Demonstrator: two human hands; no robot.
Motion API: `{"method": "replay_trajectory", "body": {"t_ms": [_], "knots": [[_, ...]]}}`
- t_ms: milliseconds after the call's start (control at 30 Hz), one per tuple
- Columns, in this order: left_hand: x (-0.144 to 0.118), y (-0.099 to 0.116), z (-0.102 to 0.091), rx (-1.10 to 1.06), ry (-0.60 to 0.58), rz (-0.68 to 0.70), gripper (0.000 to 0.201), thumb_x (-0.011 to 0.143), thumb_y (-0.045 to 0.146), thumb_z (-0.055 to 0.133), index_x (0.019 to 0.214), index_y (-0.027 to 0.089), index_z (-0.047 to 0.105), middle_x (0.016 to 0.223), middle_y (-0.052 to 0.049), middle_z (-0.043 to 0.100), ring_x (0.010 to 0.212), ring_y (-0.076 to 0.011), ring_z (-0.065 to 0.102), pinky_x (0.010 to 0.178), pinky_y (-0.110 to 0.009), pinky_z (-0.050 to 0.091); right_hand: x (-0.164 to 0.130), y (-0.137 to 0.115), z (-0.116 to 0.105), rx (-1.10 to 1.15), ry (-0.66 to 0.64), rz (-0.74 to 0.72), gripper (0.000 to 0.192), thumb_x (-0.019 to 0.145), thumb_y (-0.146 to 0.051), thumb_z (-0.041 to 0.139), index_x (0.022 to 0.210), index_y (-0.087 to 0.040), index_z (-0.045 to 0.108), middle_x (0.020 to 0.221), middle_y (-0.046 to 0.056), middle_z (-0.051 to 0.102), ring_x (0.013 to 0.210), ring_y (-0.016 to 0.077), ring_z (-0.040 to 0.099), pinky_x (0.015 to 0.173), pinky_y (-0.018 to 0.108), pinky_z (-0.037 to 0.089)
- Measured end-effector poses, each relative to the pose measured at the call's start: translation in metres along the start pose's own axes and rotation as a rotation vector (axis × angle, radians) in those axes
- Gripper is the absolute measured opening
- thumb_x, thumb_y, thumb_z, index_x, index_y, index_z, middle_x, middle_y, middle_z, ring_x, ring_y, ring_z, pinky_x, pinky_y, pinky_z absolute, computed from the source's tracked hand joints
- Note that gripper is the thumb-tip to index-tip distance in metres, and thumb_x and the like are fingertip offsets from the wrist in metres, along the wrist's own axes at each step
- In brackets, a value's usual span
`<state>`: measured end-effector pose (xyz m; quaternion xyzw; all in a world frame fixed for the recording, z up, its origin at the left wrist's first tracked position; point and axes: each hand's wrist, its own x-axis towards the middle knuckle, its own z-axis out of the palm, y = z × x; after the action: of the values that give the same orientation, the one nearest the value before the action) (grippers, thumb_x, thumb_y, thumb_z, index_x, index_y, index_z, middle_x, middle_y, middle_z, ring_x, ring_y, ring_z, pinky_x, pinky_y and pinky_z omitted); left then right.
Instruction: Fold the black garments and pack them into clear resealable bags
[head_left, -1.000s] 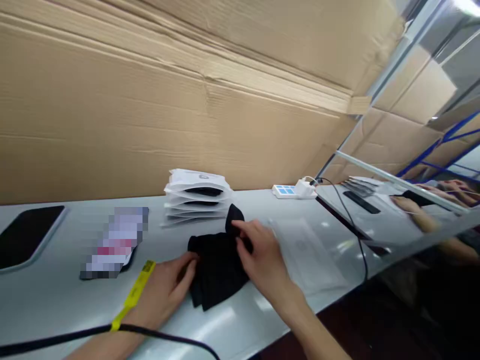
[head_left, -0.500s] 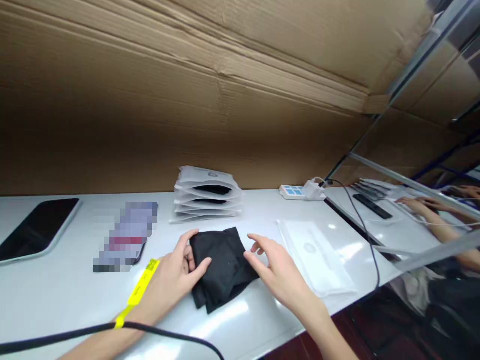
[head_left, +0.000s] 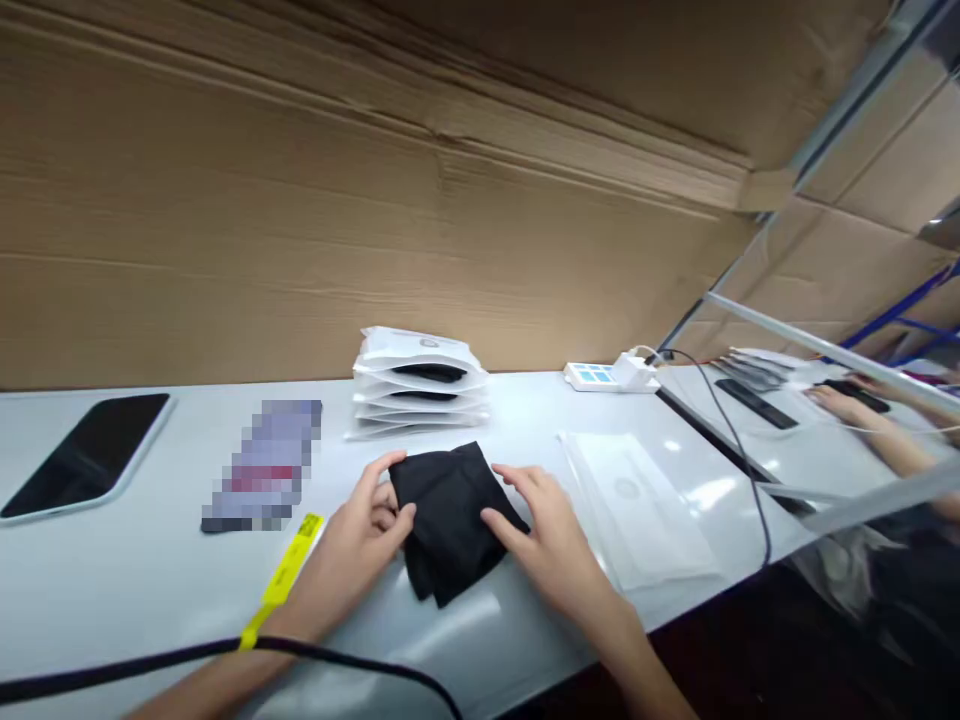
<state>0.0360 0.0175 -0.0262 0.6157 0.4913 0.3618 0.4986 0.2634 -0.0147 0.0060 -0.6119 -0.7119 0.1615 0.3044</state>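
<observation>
Looking down at the lower middle of the frame, I see a black folded cloth [head_left: 452,510] lying flat on the white table [head_left: 135,590], matte and dark, its layers showing at the near corner. My left hand [head_left: 352,545] grips its left edge, thumb on top and fingers curled at the side; a yellow wristband [head_left: 283,580] circles that wrist. My right hand [head_left: 551,535] lies flat with fingers loosely spread, its fingertips pressing the cloth's right edge. What lies under the cloth's folds I cannot make out, and the fingers hide parts of both side edges. The cloth's long axis runs from the near corner at lower centre up toward the back of the table, tilted slightly leftward at the near end. A black cable [head_left: 225,655] crosses the bottom left. Right of my hand lies a clear plastic bag [head_left: 637,505]. Left sits a blurred-out item [head_left: 262,465], farther left a dark tablet [head_left: 86,455], cut by nothing but dim. Behind the cloth stands a stack of white packets [head_left: 420,385], with cardboard [head_left: 300,220] beyond.
</observation>
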Motion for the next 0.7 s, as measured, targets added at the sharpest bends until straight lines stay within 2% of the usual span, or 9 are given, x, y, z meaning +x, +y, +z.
{"method": "replay_trajectory", "body": {"t_ms": [100,200,333,467,700], "knots": [[-0.001,0.001,-0.001,0.041,0.005,0.022,0.056,0.088,0.044,0.052,0.139,0.026,0.035,0.075,0.004,0.054,0.064,-0.015,0.056,0.059,-0.026,0.048,0.001,-0.003,-0.003,-0.012,0.022,-0.105,0.023,0.089,-0.019,0.062,0.11,-0.027,0.068,0.1,0.005,0.066,0.099,0.0218,0.06,0.088,0.038,0.047],[-0.002,0.004,0.0,0.145,0.026,0.024,0.05,0.089,0.047,0.052,0.133,0.025,0.048,0.074,0.003,0.055,0.064,-0.0157,0.057,0.059,-0.027,0.048,0.004,-0.009,-0.001,-0.041,-0.054,-0.151,0.022,0.086,-0.016,0.066,0.104,-0.028,0.072,0.098,0.003,0.067,0.096,0.0202,0.059,0.088,0.037,0.045],[-0.006,0.009,0.002,0.322,0.025,0.131,0.037,0.086,0.048,0.059,0.115,0.026,0.065,0.082,-0.001,0.062,0.069,-0.0164,0.059,0.065,-0.028,0.049,0.004,-0.01,0.006,-0.045,-0.11,-0.163,0.022,0.085,-0.015,0.068,0.102,-0.027,0.073,0.097,0.003,0.068,0.097,0.021,0.059,0.087,0.038,0.042],[-0.008,0.008,0.005,0.429,0.049,0.209,0.035,0.081,0.043,0.065,0.112,0.026,0.066,0.086,-0.001,0.065,0.07,-0.0169,0.06,0.067,-0.028,0.05,0.003,-0.004,0.012,-0.077,-0.092,-0.163,0.019,0.086,-0.016,0.068,0.1,-0.028,0.073,0.091,0.002,0.07,0.094,0.0202,0.059,0.084,0.037,0.041],[-0.008,0.006,0.004,0.464,0.033,0.228,0.031,0.083,0.036,0.061,0.113,0.027,0.065,0.088,0.0,0.064,0.073,-0.0163,0.061,0.069,-0.027,0.049,0.002,-0.004,0.021,-0.099,-0.018,-0.232,0.015,0.08,-0.009,0.07,0.08,-0.024,0.071,0.079,-0.002,0.07,0.085,0.0179,0.058,0.079,0.033,0.035]]}}
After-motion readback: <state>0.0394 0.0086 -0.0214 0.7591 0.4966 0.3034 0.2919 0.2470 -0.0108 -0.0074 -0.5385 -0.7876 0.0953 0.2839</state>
